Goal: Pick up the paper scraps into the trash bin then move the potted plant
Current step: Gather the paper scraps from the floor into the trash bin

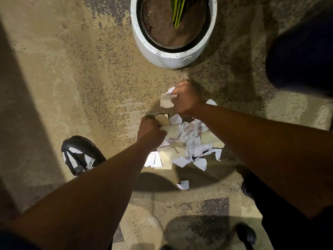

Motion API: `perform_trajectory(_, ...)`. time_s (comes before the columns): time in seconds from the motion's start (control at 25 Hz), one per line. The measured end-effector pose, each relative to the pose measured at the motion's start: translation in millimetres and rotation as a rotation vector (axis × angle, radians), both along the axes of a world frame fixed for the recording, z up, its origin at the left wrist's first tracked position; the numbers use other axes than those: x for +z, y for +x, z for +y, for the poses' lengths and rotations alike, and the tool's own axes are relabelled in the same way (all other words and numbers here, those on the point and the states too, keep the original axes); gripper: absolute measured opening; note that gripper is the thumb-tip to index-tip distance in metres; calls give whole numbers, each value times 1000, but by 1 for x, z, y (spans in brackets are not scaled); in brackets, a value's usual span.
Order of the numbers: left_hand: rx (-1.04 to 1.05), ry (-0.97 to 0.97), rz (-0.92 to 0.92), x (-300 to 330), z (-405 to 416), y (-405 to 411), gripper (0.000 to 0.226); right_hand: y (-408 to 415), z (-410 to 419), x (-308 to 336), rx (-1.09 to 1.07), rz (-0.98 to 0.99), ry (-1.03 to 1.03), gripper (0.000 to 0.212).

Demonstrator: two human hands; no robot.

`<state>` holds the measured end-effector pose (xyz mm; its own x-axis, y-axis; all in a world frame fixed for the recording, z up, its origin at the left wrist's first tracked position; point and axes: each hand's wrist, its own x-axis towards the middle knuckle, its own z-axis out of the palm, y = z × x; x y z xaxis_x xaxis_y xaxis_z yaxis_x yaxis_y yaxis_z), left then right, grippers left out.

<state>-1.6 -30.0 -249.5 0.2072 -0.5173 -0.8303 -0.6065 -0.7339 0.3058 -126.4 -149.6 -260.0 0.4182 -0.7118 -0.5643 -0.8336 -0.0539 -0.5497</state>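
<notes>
It looks like an indoor room, maybe an office or a home. The floor is a speckled tan carpet (pixel 100 73), and a white plant pot (pixel 162 58) stands on it.

- Right hand (pixel 186 99) is curled round a few white scraps (pixel 168 99), held above the carpet (pixel 72 87).
- Left hand (pixel 150 132) grips scraps at the left edge of the pile (pixel 187 141).
- One stray scrap (pixel 183 184) lies apart, nearer the person.
- White pot (pixel 167 55) with soil and green leaves stands beyond the pile.
- A black-and-white shoe (pixel 81 156) rests left of the pile.
- A dark object (pixel 302 56) sits at the right edge; what it is cannot be told.
</notes>
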Motion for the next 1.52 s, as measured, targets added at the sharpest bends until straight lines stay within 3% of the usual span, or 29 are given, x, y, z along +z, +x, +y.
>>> perform_trajectory(0.08,20,39,8,4,-4,2,9,-2,-2,2,-198,49,157,22)
perform_trajectory(0.2,74,87,24,9,-3,8,18,-6,-1,13,-593,-74,319,19)
perform_trajectory(0.32,173,89,75,12,-1,17,15,-18,-4,19,-759,-81,335,30)
perform_trajectory(0.36,242,80,111,14,-2,22,23,-23,-6,19,-788,-70,350,38)
perform_trajectory(0.44,418,75,217,16,-6,34,38,-34,-7,20,-775,-47,425,47)
perform_trajectory(0.52,539,106,302,18,-11,42,38,-40,-5,22,-612,14,502,50)
perform_trajectory(0.64,370,83,237,19,-17,33,25,-41,0,23,-312,53,477,61)
perform_trajectory(0.76,120,-54,99,15,-23,9,9,-34,7,13,-49,136,295,56)
perform_trajectory(0.92,51,-114,59,9,-26,-13,34,-25,15,0,76,296,169,53)
perform_trajectory(1.12,67,-147,60,10,-31,-16,50,-31,24,-3,2,264,94,45)
perform_trajectory(1.36,-275,-149,-9,5,-32,-6,36,-39,23,-4,-191,234,180,25)
perform_trajectory(1.52,-206,-70,-14,12,-34,-9,28,-44,21,16,-359,196,212,12)
